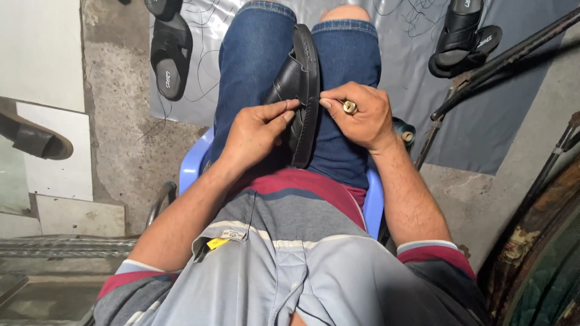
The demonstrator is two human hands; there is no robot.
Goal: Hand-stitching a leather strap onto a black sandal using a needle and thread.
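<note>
Black sandal clamped edge-up between knees; left hand grip pinched on its sole edge, right hand grip pinched closed on same edge

Both forearms reached forward from the near edge and converged over the lap. The left hand lay palm down, knuckles up, its fingers stretched to the right with the tips drawn together as if pinching. The right hand came in from the right, wrist bent inward, fingers curled and thumb pressed to the forefinger in a tight pinch. The fingertips of the two hands nearly met, just apart.
</note>
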